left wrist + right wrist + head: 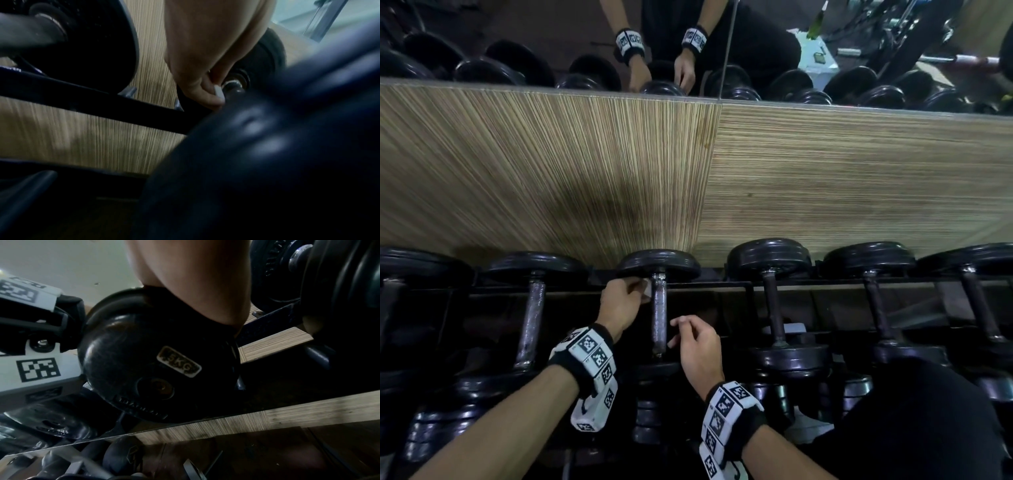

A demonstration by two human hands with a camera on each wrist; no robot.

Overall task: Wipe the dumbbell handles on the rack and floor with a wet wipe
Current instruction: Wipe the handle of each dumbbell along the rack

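Since we're wiping the handle (659,308) top-down, left hand (621,301) pinches the wipe (645,291) vs it; right hand (697,346) loose, empty, nearby.

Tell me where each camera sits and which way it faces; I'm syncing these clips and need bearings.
Head: worn on the head, looking down at the black dumbbell rack against the striped wooden wall panel; both forearms and hands show.
Left wrist: under the left hand, looking along it at the small white wet wipe pinched beside a dumbbell handle.
Right wrist: under the right hand, facing a black round 5KG dumbbell head.
Shared: head and left wrist both show the wipe at the silver metal dumbbell handle.
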